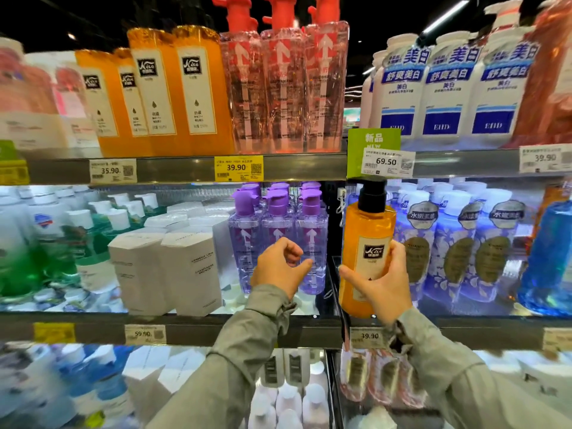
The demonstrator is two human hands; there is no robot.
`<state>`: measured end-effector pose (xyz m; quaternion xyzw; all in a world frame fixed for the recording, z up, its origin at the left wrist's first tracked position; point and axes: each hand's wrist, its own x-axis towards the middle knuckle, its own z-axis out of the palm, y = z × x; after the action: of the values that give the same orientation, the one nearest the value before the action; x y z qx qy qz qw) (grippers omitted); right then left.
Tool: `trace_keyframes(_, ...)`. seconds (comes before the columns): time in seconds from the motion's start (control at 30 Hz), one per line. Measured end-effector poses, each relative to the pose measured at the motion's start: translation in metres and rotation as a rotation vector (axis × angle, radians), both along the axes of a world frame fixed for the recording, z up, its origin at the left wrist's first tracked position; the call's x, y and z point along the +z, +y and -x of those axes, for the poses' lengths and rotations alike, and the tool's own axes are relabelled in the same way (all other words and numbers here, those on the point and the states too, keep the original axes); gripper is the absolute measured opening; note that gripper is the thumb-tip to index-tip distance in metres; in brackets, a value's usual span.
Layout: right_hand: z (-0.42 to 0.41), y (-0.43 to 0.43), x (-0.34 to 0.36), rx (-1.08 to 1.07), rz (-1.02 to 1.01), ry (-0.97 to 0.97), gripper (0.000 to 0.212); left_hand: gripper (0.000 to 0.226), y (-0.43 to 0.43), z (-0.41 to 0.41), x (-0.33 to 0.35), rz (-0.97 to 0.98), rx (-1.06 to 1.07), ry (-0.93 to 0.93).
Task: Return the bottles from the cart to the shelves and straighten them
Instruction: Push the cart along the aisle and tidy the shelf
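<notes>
Fingers [397,257] of the right hand [379,284] are seen wrapped round the lower body of the orange pump bottle [365,236], with the thumb laid across the front under its label. It is a firm grip, and the bottle is kept upright. It is held in the air in front of the middle shelf [247,328], right at the divider between the purple bottles [278,239] and the blue flowered bottles [455,252], its black pump just below the green tag [373,150]. Now the left hand [280,267]: nothing is held, its fingers [294,246] are loosely curled with a gap to the thumb, and it hovers in front of the purple bottles with no contact that can be made out. The cart is not in view.

The step in hand is judged to be the return of this one bottle, carried but not yet placed. Its match can be spotted on the top shelf [185,169]: a row of orange bottles [173,88] with the same dark-badged label, set to the left of the pink clear bottles [284,88]. So a lift up and to the left is called for next, with the base cleared over the shelf rail and the bottle set down among its kind, label to the front. The free left hand may well be needed to steady the neighbours, since the row looks tightly packed and staggered.
</notes>
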<state>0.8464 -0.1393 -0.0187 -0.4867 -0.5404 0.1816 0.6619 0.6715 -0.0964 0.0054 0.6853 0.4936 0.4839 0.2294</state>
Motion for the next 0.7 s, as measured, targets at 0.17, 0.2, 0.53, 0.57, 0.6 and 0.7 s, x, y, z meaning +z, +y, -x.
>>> trace_keyframes(0.17,0.017,-0.023,0.007,0.052,-0.013,0.009,0.074,0.028,-0.03,0.019,0.011,0.027,0.057,0.051)
trace_keyframes(0.2,0.021,-0.026,0.009,0.067,-0.016,0.016,0.074,0.029,-0.036,0.023,0.013,0.033,0.067,0.06)
trace_keyframes(0.53,0.077,-0.055,0.03,0.248,-0.028,0.001,0.075,0.029,-0.085,0.083,0.035,0.012,0.201,0.1)
trace_keyframes(0.57,0.084,-0.055,0.033,0.27,-0.03,0.004,0.075,0.029,-0.085,0.091,0.036,0.012,0.213,0.103)
trace_keyframes(0.6,0.092,-0.056,0.038,0.291,-0.031,0.007,0.073,0.03,-0.085,0.099,0.038,0.013,0.221,0.103)
trace_keyframes(0.7,0.117,-0.053,0.054,0.339,-0.054,0.0,0.067,0.028,-0.083,0.126,0.043,0.014,0.243,0.095)
